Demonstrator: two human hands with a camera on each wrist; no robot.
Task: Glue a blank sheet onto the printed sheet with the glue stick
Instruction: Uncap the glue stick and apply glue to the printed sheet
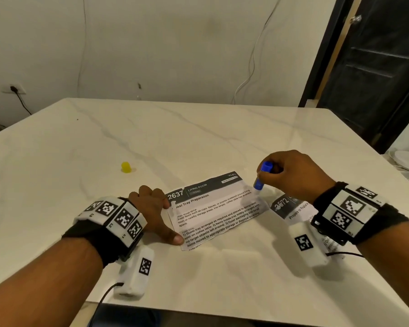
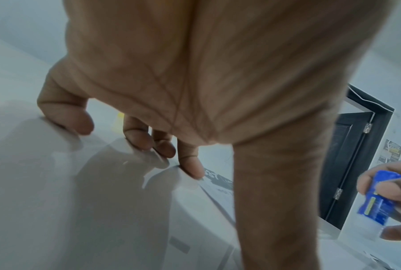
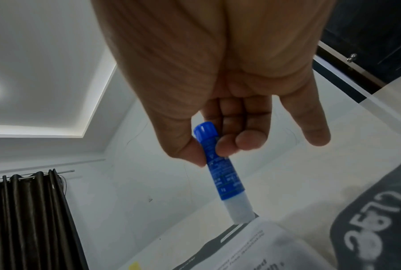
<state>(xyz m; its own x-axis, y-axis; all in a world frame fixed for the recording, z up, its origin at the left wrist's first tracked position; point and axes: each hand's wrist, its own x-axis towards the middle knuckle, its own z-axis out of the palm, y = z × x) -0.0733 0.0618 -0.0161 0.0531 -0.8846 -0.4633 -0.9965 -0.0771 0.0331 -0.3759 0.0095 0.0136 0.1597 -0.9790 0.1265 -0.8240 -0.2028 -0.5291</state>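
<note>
Home room: marble table [image 1: 198, 128], curtain [image 3: 26, 219], panelled door [image 1: 376, 67]

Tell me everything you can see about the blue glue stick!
The glue stick is a slim blue plastic tube with small pale print, a ridged blue knob on top and white glue showing at the bottom. Its cap is off. The right hand pinches its upper part between thumb and fingers, holding it tilted, glue end down. That end touches the far right corner of the printed sheet lying on the marble-look table.
</note>
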